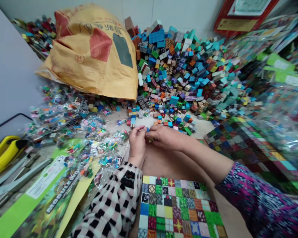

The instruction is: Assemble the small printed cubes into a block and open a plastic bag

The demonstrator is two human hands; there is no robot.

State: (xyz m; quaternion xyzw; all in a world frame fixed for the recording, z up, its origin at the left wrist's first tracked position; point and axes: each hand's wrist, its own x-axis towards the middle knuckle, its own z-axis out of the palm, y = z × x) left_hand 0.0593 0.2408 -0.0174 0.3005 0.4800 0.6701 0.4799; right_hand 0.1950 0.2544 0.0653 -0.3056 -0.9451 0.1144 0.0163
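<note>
My left hand [137, 142], in a checkered sleeve, has its thumb and fingers closed together; what they hold is mostly hidden. A bit of a small blue block [147, 129] shows between the two hands. My right hand [167, 136] reaches in from the right with its fingers curled around a small tan-brown block [151, 140], close against the left fingertips. Just beyond the hands lie several loose colored blocks [169, 124]. Nearer to me, a flat square grid of patterned cubes [176, 205] rests on a brown surface [161, 162].
A large heap of mixed cubes [178, 76] rises at the back beside a yellow woven sack [89, 59]. Clear packets of small pieces [94, 129] spread at left, near green packaging [39, 188] and a yellow-handled tool [5, 155]. Another cube grid [253, 152] lies at right.
</note>
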